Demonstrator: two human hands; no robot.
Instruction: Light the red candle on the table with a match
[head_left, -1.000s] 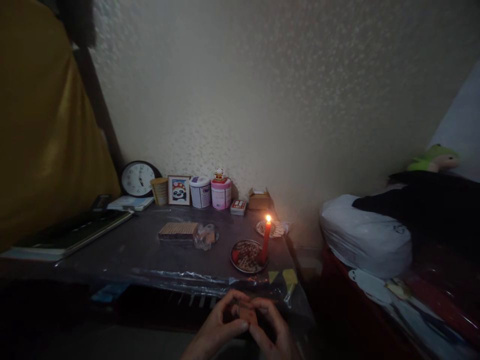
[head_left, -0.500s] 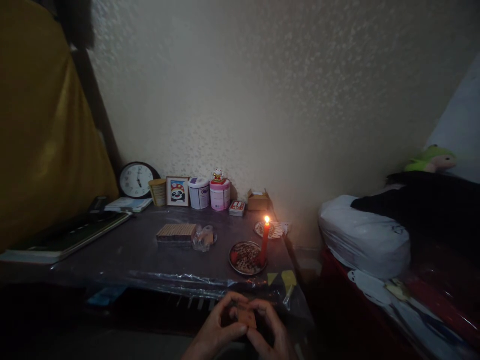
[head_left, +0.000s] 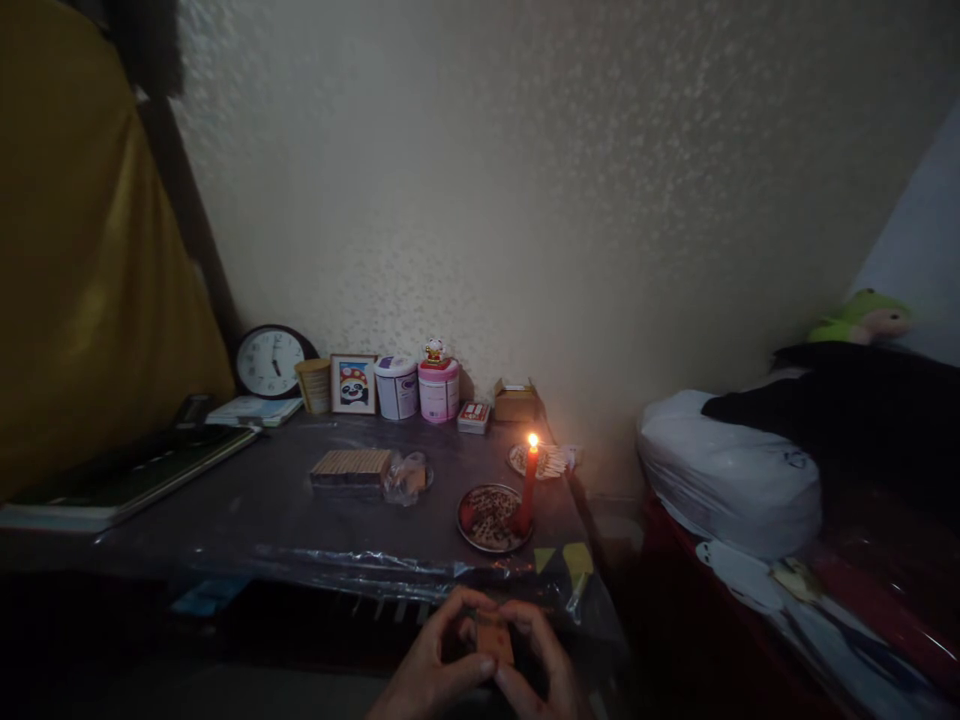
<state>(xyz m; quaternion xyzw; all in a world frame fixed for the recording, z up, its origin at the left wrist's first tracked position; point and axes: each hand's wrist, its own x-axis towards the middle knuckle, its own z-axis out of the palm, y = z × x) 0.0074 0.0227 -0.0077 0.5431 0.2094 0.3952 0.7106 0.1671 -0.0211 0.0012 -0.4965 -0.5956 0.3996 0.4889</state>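
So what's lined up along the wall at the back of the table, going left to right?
clock → yellow cup → panda picture → white tin → pink tin → small red box → cardboard box

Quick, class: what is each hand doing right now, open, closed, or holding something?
Left hand: closed on the small orange box.
Right hand: closed on the same small orange box.
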